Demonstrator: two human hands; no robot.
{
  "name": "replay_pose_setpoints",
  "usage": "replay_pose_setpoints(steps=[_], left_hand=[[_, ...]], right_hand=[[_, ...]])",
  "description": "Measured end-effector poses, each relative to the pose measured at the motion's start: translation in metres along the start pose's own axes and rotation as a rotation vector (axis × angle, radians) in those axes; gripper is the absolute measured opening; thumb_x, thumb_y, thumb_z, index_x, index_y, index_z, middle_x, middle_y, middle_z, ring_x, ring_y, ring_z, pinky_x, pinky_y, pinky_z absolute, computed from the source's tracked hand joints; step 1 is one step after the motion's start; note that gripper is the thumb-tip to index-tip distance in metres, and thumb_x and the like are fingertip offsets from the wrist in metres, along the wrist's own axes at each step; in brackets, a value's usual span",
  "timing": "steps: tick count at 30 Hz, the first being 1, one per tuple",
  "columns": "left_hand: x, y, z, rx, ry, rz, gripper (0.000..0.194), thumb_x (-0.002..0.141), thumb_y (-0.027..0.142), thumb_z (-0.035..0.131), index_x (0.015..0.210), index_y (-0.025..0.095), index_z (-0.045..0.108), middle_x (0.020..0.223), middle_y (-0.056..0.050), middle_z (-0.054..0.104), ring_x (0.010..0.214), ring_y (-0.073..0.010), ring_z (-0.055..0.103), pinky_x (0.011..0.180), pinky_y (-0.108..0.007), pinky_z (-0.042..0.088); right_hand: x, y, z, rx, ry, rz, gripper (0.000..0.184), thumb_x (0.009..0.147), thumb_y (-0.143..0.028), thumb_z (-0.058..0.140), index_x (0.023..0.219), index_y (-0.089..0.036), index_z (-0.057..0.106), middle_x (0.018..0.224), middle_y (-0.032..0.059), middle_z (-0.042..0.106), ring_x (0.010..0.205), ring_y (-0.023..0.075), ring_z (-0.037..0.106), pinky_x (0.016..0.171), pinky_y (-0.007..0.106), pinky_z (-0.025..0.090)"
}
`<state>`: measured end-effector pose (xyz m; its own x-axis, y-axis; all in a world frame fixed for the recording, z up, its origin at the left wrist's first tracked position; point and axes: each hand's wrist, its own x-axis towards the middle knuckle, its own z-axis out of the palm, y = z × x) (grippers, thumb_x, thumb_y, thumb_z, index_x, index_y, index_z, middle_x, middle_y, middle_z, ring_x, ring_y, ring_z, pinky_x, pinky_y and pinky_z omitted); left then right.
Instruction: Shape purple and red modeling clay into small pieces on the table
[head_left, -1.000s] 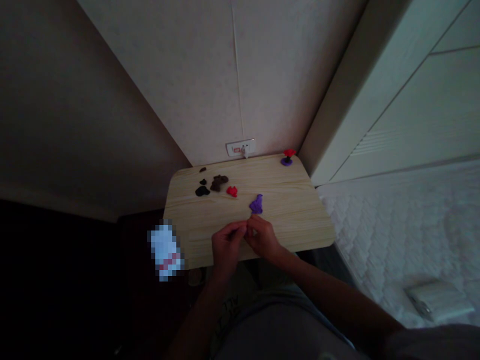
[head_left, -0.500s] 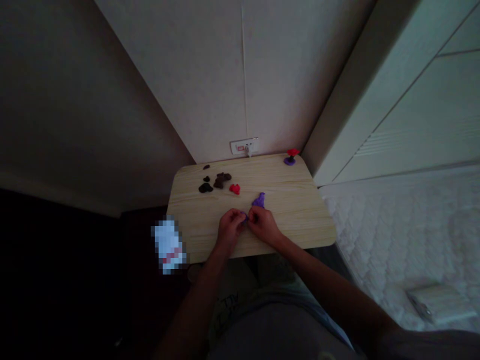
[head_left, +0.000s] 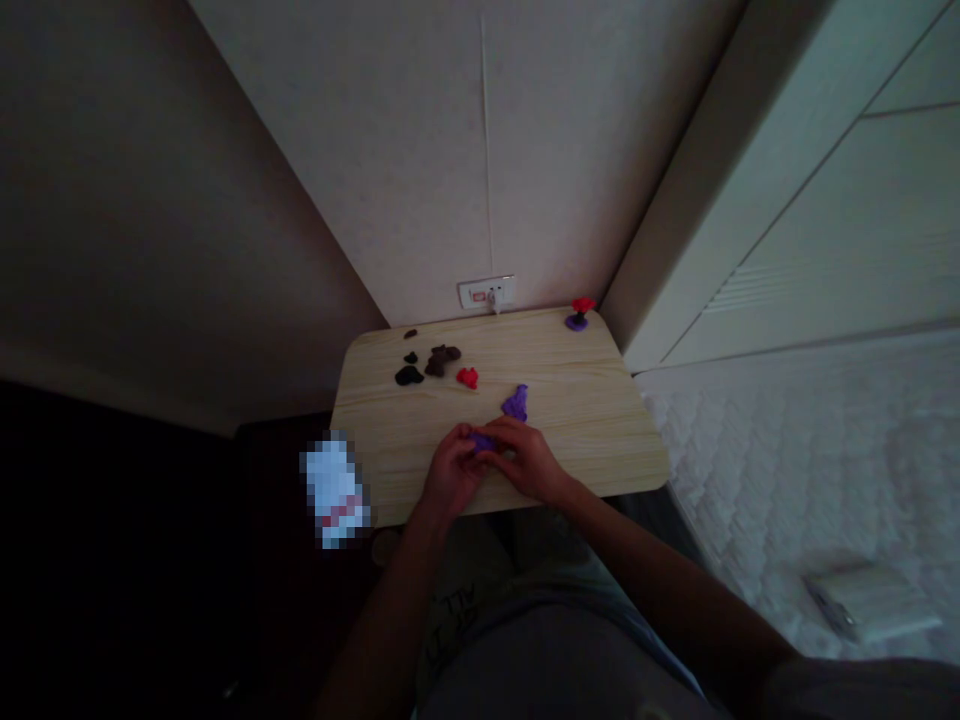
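Between my two hands is a piece of purple modelling clay [head_left: 484,442], held near the front of the small wooden table [head_left: 600,430]. My left hand [head_left: 453,468] grips its left side, fingers closed. From the right, my right hand [head_left: 529,460] has its thumb and fingers pressed on the same piece. A larger purple clay lump [head_left: 516,403] lies on the tabletop just beyond my right hand. Farther left sit a red clay lump [head_left: 468,378], a brown clay lump [head_left: 441,361] and a black clay lump [head_left: 409,376].
A small figure with a red top and purple base [head_left: 577,322] stands at the back right corner. Behind the table, a wall socket [head_left: 487,293] holds a plug. A bed [head_left: 750,450] lies to the right; a blurred-out white item [head_left: 335,490] is at the left.
Both hands have shifted their hold on the purple piece, and more of it shows between the fingers. My right fingers now reach over its top. The lumps on the table stay put.
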<state>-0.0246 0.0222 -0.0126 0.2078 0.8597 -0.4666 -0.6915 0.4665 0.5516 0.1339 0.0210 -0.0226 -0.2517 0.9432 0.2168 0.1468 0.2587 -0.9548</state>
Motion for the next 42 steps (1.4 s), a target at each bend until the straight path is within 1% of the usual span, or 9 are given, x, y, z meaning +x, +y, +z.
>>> replay_pose_setpoints(steps=[6, 12, 17, 23, 28, 32, 35, 39, 42], left_hand=[[-0.001, 0.007, -0.005, -0.166, 0.045, -0.047, 0.026, 0.075, 0.021, 0.060, 0.097, 0.010, 0.069, 0.092, -0.013, 0.072, 0.088, -0.0204, 0.072, 0.081, -0.031, 0.059], [-0.003, 0.003, -0.005, -0.093, 0.102, 0.003, 0.039, 0.071, -0.006, 0.053, 0.104, 0.006, 0.072, 0.109, -0.016, 0.077, 0.109, -0.0215, 0.074, 0.110, -0.034, 0.052], [-0.006, -0.003, -0.007, 0.015, 0.090, 0.067, 0.033, 0.077, -0.004, 0.062, 0.107, 0.007, 0.073, 0.112, -0.017, 0.078, 0.111, -0.0225, 0.075, 0.117, -0.037, 0.048], [-0.012, -0.002, -0.011, 0.103, 0.094, 0.153, 0.029, 0.076, 0.007, 0.080, 0.104, 0.013, 0.075, 0.106, -0.012, 0.081, 0.106, -0.0179, 0.076, 0.107, -0.031, 0.056], [-0.018, 0.001, -0.013, 0.171, 0.186, 0.199, 0.034, 0.065, 0.024, 0.094, 0.091, 0.013, 0.075, 0.088, -0.008, 0.081, 0.085, -0.0164, 0.078, 0.083, -0.025, 0.063], [-0.021, -0.001, -0.010, 0.208, 0.201, 0.198, 0.042, 0.061, 0.040, 0.096, 0.082, 0.012, 0.073, 0.072, -0.005, 0.076, 0.063, -0.0133, 0.073, 0.058, -0.021, 0.058], [-0.024, -0.005, -0.004, 0.223, 0.176, 0.200, 0.044, 0.063, 0.046, 0.094, 0.079, 0.012, 0.072, 0.066, -0.002, 0.071, 0.055, -0.0097, 0.066, 0.051, -0.019, 0.051], [-0.027, -0.011, 0.004, 0.219, 0.138, 0.213, 0.041, 0.062, 0.039, 0.095, 0.083, 0.013, 0.072, 0.072, -0.001, 0.073, 0.063, -0.0085, 0.066, 0.062, -0.020, 0.054], [-0.028, -0.013, 0.006, 0.206, 0.120, 0.179, 0.047, 0.056, 0.034, 0.099, 0.089, 0.014, 0.072, 0.072, -0.002, 0.074, 0.066, -0.0106, 0.068, 0.065, -0.022, 0.055]], right_hand=[[0.002, 0.015, -0.006, 0.089, 0.242, 0.196, 0.039, 0.085, -0.051, 0.074, 0.103, -0.018, 0.072, 0.087, 0.0071, 0.072, 0.073, 0.0186, 0.064, 0.071, 0.033, 0.054], [-0.003, 0.003, -0.015, 0.169, 0.247, 0.292, 0.042, 0.084, -0.059, 0.072, 0.086, -0.017, 0.069, 0.063, 0.0001, 0.063, 0.056, 0.0143, 0.054, 0.055, 0.028, 0.044], [-0.005, -0.006, -0.010, 0.243, 0.243, 0.353, 0.042, 0.081, -0.059, 0.075, 0.077, -0.017, 0.070, 0.055, -0.0018, 0.057, 0.051, 0.0120, 0.047, 0.051, 0.027, 0.034], [-0.002, -0.007, -0.005, 0.495, 0.162, 0.456, 0.044, 0.080, -0.062, 0.075, 0.079, -0.018, 0.069, 0.066, 0.0020, 0.066, 0.052, 0.0117, 0.052, 0.051, 0.027, 0.038], [-0.005, -0.006, -0.005, 0.683, 0.133, 0.553, 0.048, 0.084, -0.063, 0.068, 0.105, -0.020, 0.067, 0.080, 0.0059, 0.072, 0.057, 0.0136, 0.059, 0.053, 0.027, 0.043], [-0.005, -0.004, -0.005, 0.738, 0.103, 0.591, 0.046, 0.084, -0.064, 0.064, 0.100, -0.020, 0.065, 0.078, 0.0060, 0.071, 0.056, 0.0152, 0.060, 0.052, 0.028, 0.045], [-0.004, -0.005, -0.003, 0.727, 0.107, 0.580, 0.044, 0.084, -0.064, 0.063, 0.093, -0.021, 0.064, 0.076, 0.0049, 0.068, 0.055, 0.0147, 0.057, 0.051, 0.029, 0.043], [-0.007, -0.011, -0.001, 0.648, 0.150, 0.523, 0.035, 0.077, -0.052, 0.079, 0.084, -0.022, 0.064, 0.062, -0.0034, 0.054, 0.051, 0.0111, 0.043, 0.049, 0.026, 0.032], [-0.012, -0.018, -0.003, 0.390, 0.133, 0.362, 0.029, 0.076, -0.041, 0.085, 0.095, -0.022, 0.073, 0.061, -0.0052, 0.051, 0.055, 0.0117, 0.040, 0.054, 0.027, 0.031]])
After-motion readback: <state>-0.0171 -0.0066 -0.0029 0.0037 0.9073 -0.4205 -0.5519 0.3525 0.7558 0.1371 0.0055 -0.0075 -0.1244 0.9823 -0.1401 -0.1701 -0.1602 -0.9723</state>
